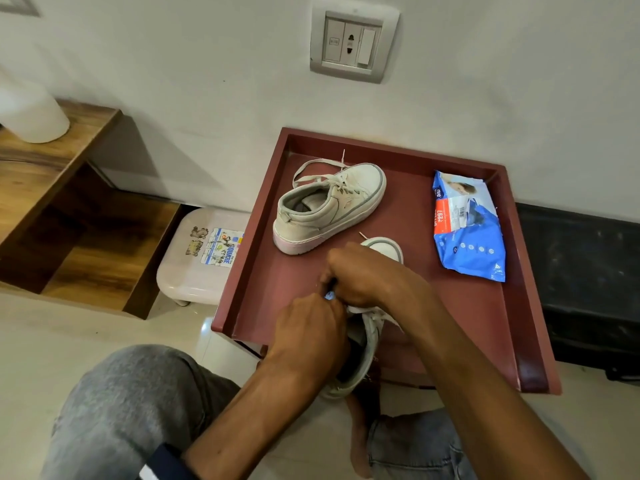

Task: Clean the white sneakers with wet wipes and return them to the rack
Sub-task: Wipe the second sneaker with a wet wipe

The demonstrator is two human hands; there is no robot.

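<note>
The person wore grey trousers of a mottled, heathered cloth, which looked paler and a little worn over the left knee. On the right leg the cloth appeared more blue-grey, almost like denim, and a stitched seam ran along it. The foot was bare. The left forearm and the right forearm were bare, and so were the left hand and the right hand. At the bottom edge a dark navy piece of clothing showed one white stripe; whether it was a sleeve could not be told.
</note>
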